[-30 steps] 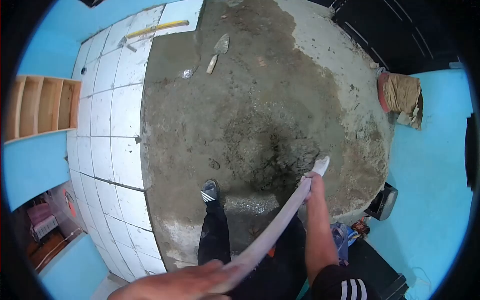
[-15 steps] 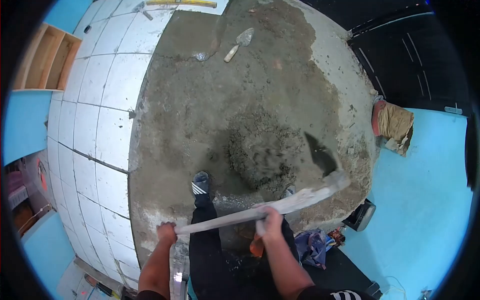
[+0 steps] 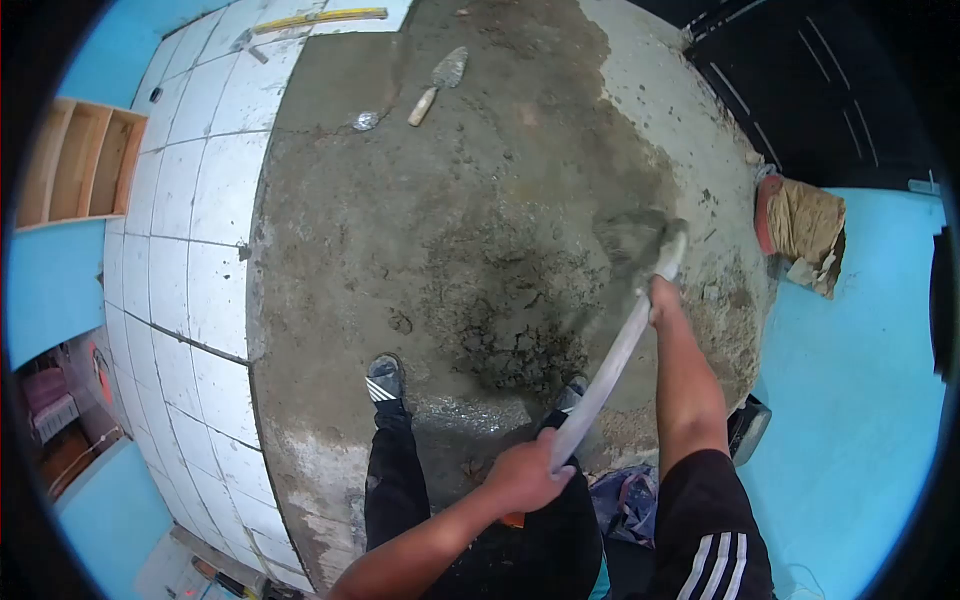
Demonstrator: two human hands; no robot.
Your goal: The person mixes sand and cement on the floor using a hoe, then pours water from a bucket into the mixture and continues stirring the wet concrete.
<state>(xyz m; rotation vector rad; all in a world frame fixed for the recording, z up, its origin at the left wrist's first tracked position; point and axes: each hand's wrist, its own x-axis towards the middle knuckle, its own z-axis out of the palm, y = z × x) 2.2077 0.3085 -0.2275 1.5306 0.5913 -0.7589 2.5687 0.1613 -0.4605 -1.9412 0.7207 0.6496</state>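
Note:
My left hand (image 3: 528, 474) grips the lower end of a hoe's pale wooden handle (image 3: 608, 385), close in front of my legs. Farther up, near the head, my right hand (image 3: 662, 298) is wrapped round the same handle. The hoe's blade (image 3: 630, 240) is smeared by motion, over the floor to the right of a heap of wet grey mortar (image 3: 520, 335). The heap lies just beyond my feet, its surface dark and cracked. A trowel (image 3: 440, 85) with a pale handle rests on the grey floor farther away.
White floor tiles (image 3: 218, 290) run along the left. A yellow spirit level (image 3: 320, 18) lies on them at the back. On the right, a torn paper bag (image 3: 805, 228) stands by the blue wall (image 3: 850, 430). A crumpled purple bag (image 3: 626, 500) sits beside my right leg.
The hoe has swung from lying across my legs to pointing away at the right. My left hand moved right, and my right hand moved forward, up to the head.

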